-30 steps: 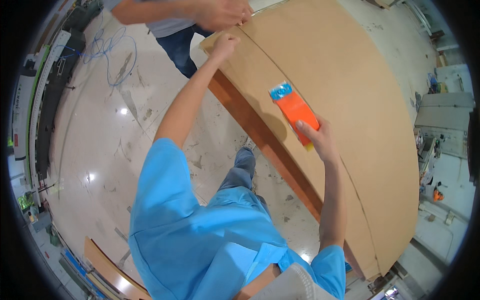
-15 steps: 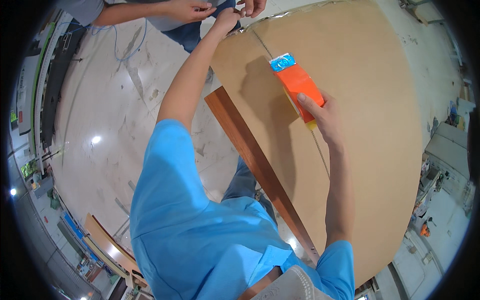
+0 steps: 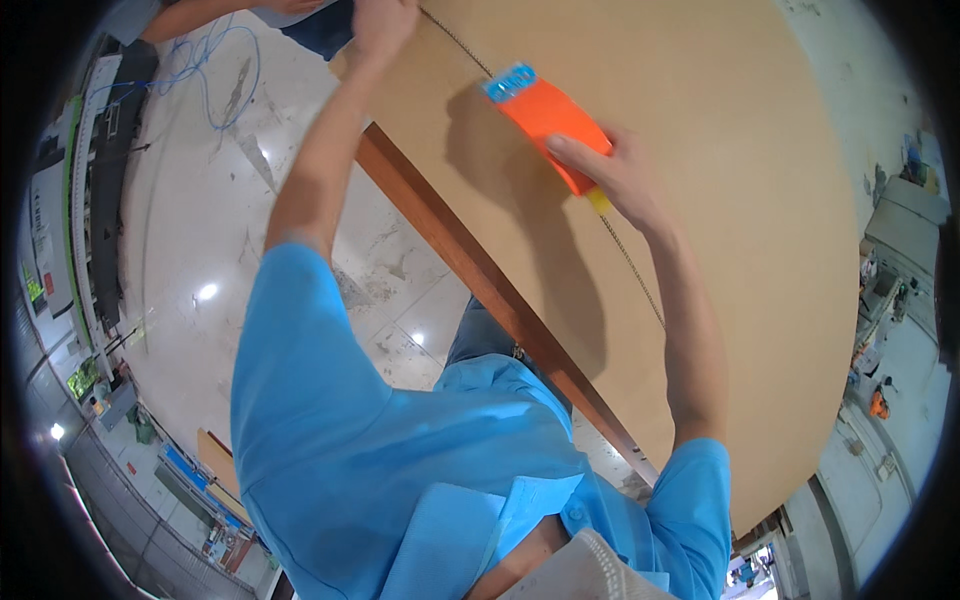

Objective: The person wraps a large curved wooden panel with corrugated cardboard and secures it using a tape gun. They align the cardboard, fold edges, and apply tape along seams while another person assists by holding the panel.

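Note:
My right hand is wrapped around an orange wedge-shaped block, thumb on top. The block has a crinkled blue-and-white end and a bit of yellow at the near end. A thin twisted cord comes out at both ends of it and crosses a large tan board diagonally. My left hand is at the board's far left corner, by the cord's far stretch. It is blurred and its fingers are cut off by the upper edge of the view, so its grip is hidden.
A reddish-brown wooden edge runs along the board's side nearest me. Another person's arm shows at the far left. Blue tubing is coiled on the pale floor. Machinery lines the left wall, and cluttered benches stand at right.
The view has shifted, so the board and block sit higher and further left. My left hand has gone toward the top edge; the other person's hands have mostly left the view.

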`<action>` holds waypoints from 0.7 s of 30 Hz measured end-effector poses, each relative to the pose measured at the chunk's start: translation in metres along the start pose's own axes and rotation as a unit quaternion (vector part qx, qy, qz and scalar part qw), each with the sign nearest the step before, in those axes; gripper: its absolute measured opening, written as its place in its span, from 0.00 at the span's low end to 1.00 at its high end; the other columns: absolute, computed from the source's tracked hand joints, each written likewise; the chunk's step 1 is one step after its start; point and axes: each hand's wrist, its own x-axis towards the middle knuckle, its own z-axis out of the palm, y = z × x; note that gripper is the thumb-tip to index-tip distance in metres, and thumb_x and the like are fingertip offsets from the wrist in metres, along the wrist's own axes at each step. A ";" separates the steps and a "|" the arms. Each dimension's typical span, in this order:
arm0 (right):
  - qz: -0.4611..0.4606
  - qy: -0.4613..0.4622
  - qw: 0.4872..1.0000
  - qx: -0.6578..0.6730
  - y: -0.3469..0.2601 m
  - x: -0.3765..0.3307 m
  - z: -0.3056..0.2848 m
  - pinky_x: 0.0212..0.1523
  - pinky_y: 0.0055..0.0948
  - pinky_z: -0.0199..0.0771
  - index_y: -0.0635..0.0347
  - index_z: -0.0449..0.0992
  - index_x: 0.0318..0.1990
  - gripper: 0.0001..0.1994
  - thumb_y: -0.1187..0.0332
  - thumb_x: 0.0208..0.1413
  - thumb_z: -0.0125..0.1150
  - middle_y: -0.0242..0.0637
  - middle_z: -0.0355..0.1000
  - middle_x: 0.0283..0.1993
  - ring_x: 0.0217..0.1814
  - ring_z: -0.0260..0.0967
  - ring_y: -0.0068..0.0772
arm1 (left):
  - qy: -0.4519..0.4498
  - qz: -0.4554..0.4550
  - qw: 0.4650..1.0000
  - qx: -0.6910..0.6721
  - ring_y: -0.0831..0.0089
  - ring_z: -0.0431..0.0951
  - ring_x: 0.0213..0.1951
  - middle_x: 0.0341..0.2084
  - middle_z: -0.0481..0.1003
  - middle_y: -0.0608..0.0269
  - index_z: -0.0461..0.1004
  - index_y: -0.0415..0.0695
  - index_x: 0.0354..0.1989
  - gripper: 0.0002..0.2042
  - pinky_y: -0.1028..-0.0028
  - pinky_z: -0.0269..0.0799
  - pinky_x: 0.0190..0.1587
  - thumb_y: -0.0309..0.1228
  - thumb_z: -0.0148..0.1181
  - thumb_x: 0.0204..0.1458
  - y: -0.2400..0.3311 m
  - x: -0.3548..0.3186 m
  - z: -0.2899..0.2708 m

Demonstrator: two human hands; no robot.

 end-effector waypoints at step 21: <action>0.040 0.021 0.999 -0.008 0.258 -0.413 -0.195 0.33 0.28 0.70 0.66 0.77 0.36 0.25 0.49 0.47 0.73 0.35 0.73 0.30 0.34 0.71 0.25 | -0.075 0.196 0.977 0.034 0.51 0.49 0.73 0.70 0.53 0.43 0.52 0.35 0.71 0.37 0.57 0.42 0.73 0.56 0.37 0.64 0.306 -0.308 0.004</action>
